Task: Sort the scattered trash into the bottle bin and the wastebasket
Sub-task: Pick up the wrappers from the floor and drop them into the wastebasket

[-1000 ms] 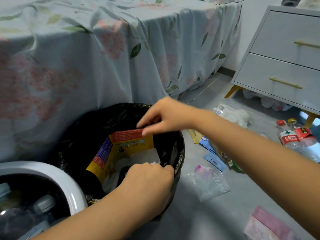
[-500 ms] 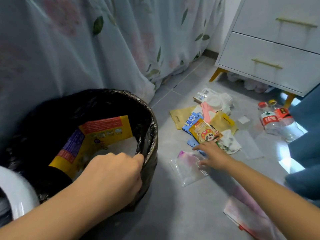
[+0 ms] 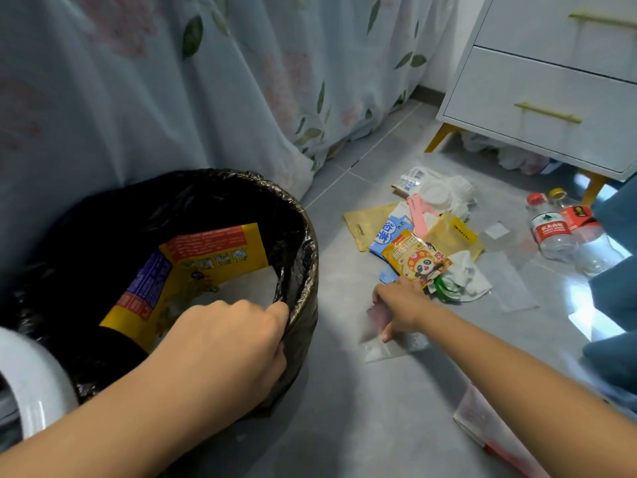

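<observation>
We are pinching the clear plastic bag (image 3: 389, 339) on the floor (image 3: 344, 426) with our right hand (image 3: 400, 305), while our left hand (image 3: 227, 346) is gripping the wastebasket (image 3: 303, 236) rim. Better to be lifting it by one edge, leaving the wrappers (image 3: 417, 257) just beside it undisturbed.

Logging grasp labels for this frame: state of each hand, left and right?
Left hand: curled over the wastebasket rim, holding it.
Right hand: on the clear plastic bag on the floor; grip cannot be told.
</observation>
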Action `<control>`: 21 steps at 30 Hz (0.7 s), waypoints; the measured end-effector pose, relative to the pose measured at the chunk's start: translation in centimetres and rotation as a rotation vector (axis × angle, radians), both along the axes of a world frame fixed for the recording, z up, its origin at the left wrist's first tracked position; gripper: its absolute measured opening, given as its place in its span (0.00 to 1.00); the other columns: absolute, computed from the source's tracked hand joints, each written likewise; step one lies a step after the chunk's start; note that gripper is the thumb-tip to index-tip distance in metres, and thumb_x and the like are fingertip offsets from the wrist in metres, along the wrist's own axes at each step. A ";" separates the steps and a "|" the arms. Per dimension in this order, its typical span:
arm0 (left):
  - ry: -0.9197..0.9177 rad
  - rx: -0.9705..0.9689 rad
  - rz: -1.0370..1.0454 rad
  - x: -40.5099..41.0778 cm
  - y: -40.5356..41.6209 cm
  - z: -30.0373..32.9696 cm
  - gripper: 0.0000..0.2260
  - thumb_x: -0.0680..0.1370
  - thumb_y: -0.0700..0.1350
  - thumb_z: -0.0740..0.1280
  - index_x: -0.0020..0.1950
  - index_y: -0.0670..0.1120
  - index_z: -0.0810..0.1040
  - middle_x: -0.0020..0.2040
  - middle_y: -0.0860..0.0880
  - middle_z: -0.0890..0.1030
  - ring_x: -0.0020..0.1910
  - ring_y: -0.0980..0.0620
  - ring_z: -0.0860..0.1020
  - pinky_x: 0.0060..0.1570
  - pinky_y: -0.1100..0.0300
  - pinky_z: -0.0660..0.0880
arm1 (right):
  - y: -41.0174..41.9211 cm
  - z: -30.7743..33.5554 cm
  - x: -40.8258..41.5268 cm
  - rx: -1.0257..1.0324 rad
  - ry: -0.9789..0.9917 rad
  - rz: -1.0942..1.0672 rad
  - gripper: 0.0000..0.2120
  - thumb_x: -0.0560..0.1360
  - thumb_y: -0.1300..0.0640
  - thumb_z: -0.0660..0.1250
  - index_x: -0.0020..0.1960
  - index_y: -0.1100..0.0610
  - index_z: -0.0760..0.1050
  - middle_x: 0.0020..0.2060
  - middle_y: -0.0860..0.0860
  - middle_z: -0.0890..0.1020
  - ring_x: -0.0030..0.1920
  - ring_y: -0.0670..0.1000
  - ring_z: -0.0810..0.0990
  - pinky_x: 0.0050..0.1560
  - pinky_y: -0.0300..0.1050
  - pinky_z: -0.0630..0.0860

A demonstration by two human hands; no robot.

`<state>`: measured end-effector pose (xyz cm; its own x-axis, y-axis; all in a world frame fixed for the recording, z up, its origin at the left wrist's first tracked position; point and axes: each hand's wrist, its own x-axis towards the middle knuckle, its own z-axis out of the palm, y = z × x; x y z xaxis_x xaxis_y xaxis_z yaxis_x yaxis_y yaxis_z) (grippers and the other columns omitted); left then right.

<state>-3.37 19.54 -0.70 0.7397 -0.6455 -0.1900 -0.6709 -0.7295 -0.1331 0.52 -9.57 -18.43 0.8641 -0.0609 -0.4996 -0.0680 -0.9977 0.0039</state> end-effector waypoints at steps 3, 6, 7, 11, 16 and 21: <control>0.017 -0.013 0.013 0.1 0.0 0.1 0.08 0.80 0.55 0.51 0.50 0.52 0.64 0.45 0.51 0.75 0.46 0.48 0.78 0.41 0.56 0.73 | 0.1 0.1 -0.3 -0.095 0.011 0.069 0.30 0.64 0.37 0.74 0.61 0.48 0.75 0.57 0.50 0.76 0.63 0.55 0.65 0.60 0.50 0.61; 0.016 -0.029 -0.004 0.0 0.0 0.1 0.08 0.79 0.55 0.52 0.50 0.52 0.64 0.43 0.51 0.74 0.46 0.48 0.78 0.42 0.56 0.73 | -0.3 0.2 -1.0 -0.076 -0.021 0.067 0.26 0.65 0.36 0.72 0.58 0.48 0.77 0.55 0.50 0.75 0.62 0.55 0.65 0.58 0.50 0.61; 0.017 -0.032 -0.001 0.0 0.0 0.1 0.08 0.79 0.55 0.51 0.50 0.52 0.63 0.43 0.52 0.73 0.46 0.49 0.78 0.42 0.57 0.73 | -0.5 0.2 -1.2 -0.066 -0.039 0.088 0.25 0.66 0.36 0.71 0.58 0.49 0.78 0.55 0.50 0.74 0.61 0.54 0.66 0.58 0.50 0.61; 0.019 -0.034 0.000 0.2 0.0 -0.1 0.08 0.80 0.55 0.51 0.53 0.53 0.65 0.45 0.53 0.76 0.44 0.50 0.78 0.42 0.58 0.75 | -1.0 0.5 -2.3 0.054 -0.179 0.084 0.16 0.67 0.40 0.71 0.41 0.52 0.76 0.40 0.47 0.78 0.47 0.50 0.72 0.50 0.45 0.58; 0.018 -0.060 0.001 0.2 0.0 0.0 0.08 0.80 0.54 0.51 0.51 0.52 0.65 0.44 0.53 0.76 0.43 0.50 0.77 0.42 0.58 0.74 | -2.1 1.1 -3.7 0.553 -0.329 -0.322 0.16 0.62 0.47 0.79 0.39 0.54 0.76 0.33 0.46 0.80 0.38 0.47 0.78 0.37 0.38 0.72; 0.003 -0.138 -0.018 0.0 0.3 0.9 0.09 0.78 0.58 0.53 0.47 0.53 0.64 0.44 0.54 0.73 0.45 0.53 0.73 0.39 0.60 0.69 | -1.8 3.0 -4.8 0.917 -0.326 -0.634 0.13 0.66 0.58 0.77 0.49 0.59 0.81 0.41 0.52 0.85 0.42 0.48 0.83 0.49 0.43 0.79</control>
<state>-3.38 19.85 0.22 0.7271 -0.6792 -0.1004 -0.6845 -0.7284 -0.0300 -4.26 -11.37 -15.47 0.9040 -0.2594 -0.3399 -0.4212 -0.4041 -0.8120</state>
